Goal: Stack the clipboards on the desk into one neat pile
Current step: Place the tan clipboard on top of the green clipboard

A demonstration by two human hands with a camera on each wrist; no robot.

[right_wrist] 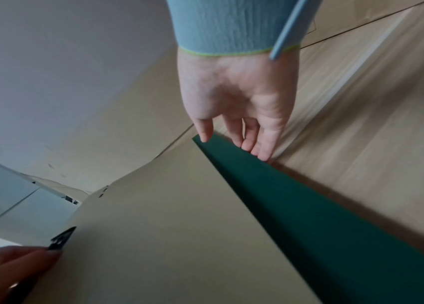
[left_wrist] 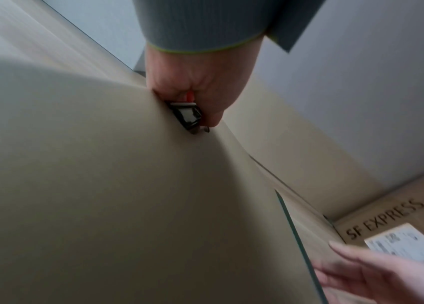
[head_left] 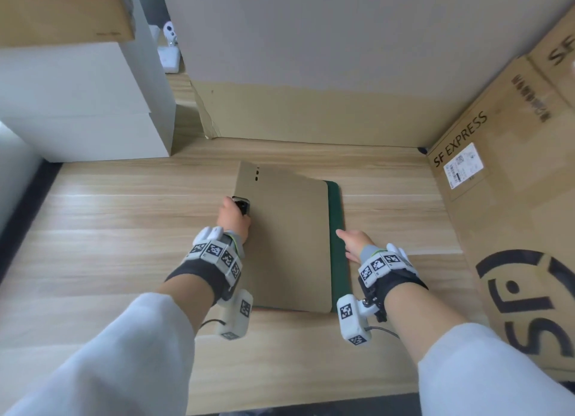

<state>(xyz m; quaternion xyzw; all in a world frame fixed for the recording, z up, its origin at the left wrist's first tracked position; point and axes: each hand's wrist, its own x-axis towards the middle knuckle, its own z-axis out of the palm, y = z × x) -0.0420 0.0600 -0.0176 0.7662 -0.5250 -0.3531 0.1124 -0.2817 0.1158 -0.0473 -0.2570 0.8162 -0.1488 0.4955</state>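
A tan clipboard (head_left: 286,238) (left_wrist: 127,195) (right_wrist: 174,236) lies over a dark green clipboard (head_left: 337,244) (right_wrist: 309,216), whose right strip sticks out. The tan board's left side is raised. My left hand (head_left: 233,218) (left_wrist: 200,88) pinches that board's black metal clip (head_left: 242,204) (left_wrist: 187,117) at its left edge. My right hand (head_left: 353,243) (right_wrist: 239,115) is open, its fingertips (right_wrist: 257,151) touching the green board's right edge on the wooden desk (head_left: 109,229).
A large SF EXPRESS cardboard box (head_left: 510,197) stands on the right. White boxes (head_left: 81,104) stack at the back left, under a cardboard box (head_left: 62,8). A cardboard panel and grey wall (head_left: 311,57) close the back. The desk's front edge (head_left: 311,406) is near me.
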